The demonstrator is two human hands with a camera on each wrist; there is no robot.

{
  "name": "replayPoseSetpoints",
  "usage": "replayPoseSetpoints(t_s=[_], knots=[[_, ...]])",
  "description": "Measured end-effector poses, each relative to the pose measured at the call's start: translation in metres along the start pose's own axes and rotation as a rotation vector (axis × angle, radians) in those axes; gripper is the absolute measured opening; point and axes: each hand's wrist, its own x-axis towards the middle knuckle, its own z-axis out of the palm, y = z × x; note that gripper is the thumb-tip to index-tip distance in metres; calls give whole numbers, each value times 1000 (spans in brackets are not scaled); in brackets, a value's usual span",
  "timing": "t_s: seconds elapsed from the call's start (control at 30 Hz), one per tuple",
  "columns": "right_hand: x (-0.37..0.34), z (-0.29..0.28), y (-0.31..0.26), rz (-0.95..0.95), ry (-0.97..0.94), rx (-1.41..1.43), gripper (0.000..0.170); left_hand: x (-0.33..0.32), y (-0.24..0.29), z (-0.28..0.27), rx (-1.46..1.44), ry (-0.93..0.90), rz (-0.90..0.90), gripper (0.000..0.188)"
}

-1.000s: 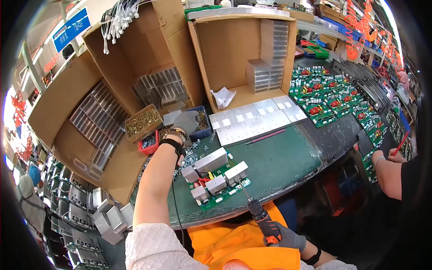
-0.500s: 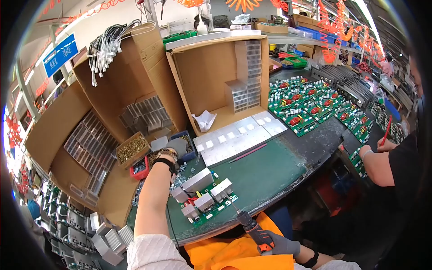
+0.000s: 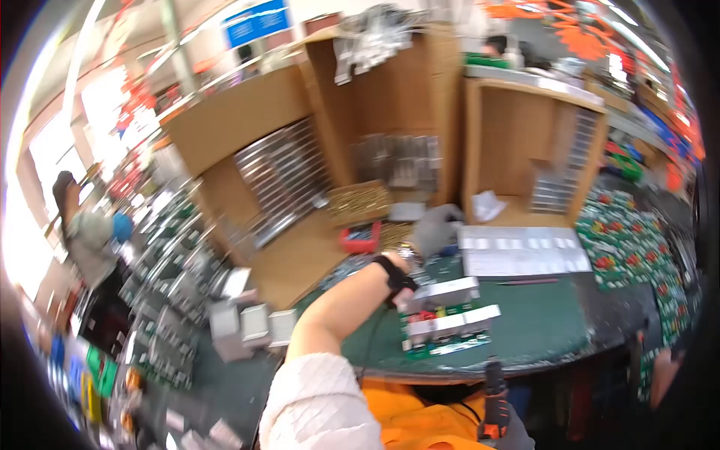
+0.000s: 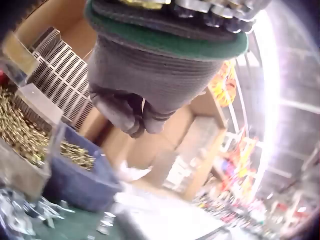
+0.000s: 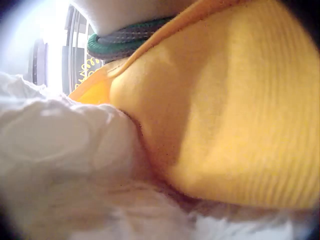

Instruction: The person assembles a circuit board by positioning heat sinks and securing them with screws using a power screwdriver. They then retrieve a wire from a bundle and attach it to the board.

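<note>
My gloved left hand (image 3: 435, 232) hovers beside the screw bins, near the left end of the metal plates (image 3: 525, 262). In the left wrist view its thumb and fingers curl with tips together, above and right of a blue bin (image 4: 82, 182) of brass-coloured screws; no item shows between the tips. My gloved right hand (image 3: 517, 433) grips a black and orange power drill (image 3: 495, 405) upright at the front edge of the bench. Between the hands lies a green circuit board (image 3: 457, 346) carrying several silver heat sinks. Yellow cloth (image 5: 225, 110) hides the right hand in the right wrist view.
Cardboard boxes (image 3: 450, 120) holding finned metal parts line the back. A red bin (image 3: 361, 238) and a screw tray (image 3: 360, 202) stand left of the hand. Circuit boards (image 3: 630, 240) cover the right side. Another person (image 3: 86, 240) stands far left.
The head view has turned left, so the bench appears shifted right. My left hand has moved from over the screw bins rightwards, toward the metal plates. My right hand still holds the drill.
</note>
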Motion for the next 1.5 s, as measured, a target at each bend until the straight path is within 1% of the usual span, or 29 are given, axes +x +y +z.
replayPoseSetpoints(t_s=[0.03,0.07,0.1,0.13,0.17,0.2,0.23,0.27,0.3,0.33,0.37,0.4,0.43,0.47,0.5,0.53,0.57,0.6,0.67,0.7,0.8,1.0,1.1,1.17,1.3,1.37,1.4,1.47,1.5], knots=[[4,-2,-7,12,-82,-10,94,-19,18,-10,-66,12,-1,18],[8,-4,-16,32,-100,-5,91,-42,45,-23,-210,-35,-75,15],[12,-5,-22,54,-101,1,88,-67,65,-36,-379,-91,-198,15],[15,0,-27,-29,-79,-25,81,-93,83,-42,-556,-78,-217,16],[21,8,-34,-20,-109,-29,81,-118,93,-47,-535,-58,-162,18],[26,18,-44,-67,-94,6,66,-141,106,-50,-620,-88,-334,20],[30,24,-49,-113,-71,44,51,-162,108,-53,-597,-135,-382,22],[36,22,-48,-101,-82,47,51,-183,104,-50,-749,-158,-439,23],[42,16,-42,44,-187,32,67,-197,104,-50,-905,-186,-493,24],[43,15,-39,197,-280,20,84,-210,104,-51,-908,-106,-559,23],[41,19,-44,226,-258,26,84,-223,108,-53,-918,-39,-628,24],[45,26,-57,189,-285,-171,86,-232,105,-55,-993,13,-675,25],[49,30,-65,152,-308,-370,88,-241,100,-56,-978,25,-745,26],[49,31,-65,185,-269,-363,88,-251,94,-53,-909,65,-750,25],[51,32,-62,227,-352,-289,88,-255,96,-51,-930,21,-757,25],[52,32,-62,262,-438,-209,89,-257,101,-51,-913,104,-798,23],[51,34,-65,280,-407,-195,89,-259,103,-50,-889,191,-840,21],[50,36,-69,303,-410,-182,90,-260,101,-49,-898,160,-851,21],[52,38,-72,313,-441,-155,90,-264,98,-46,-968,215,-853,19],[52,39,-78,320,-431,-146,90,-264,98,-44,-969,201,-860,19],[51,43,-88,395,-435,-199,90,-265,96,-42,-955,242,-884,23],[51,39,-73,416,-469,-225,88,-269,88,-47,-935,170,-880,28],[50,37,-65,441,-520,-114,87,-274,86,-56,-828,85,-864,26],[54,41,-78,437,-524,-241,88,-279,81,-58,-831,78,-898,22],[55,42,-63,412,-540,-241,88,-283,74,-59,-832,50,-896,23],[52,40,-52,438,-548,-119,87,-284,74,-61,-872,0,-853,24],[49,40,-48,444,-548,-118,87,-283,73,-63,-875,-1,-857,24],[49,39,-44,444,-471,18,87,-274,68,-70,-660,5,-679,29],[49,39,-46,445,-472,17,87,-268,54,-76,-402,128,-589,24]])
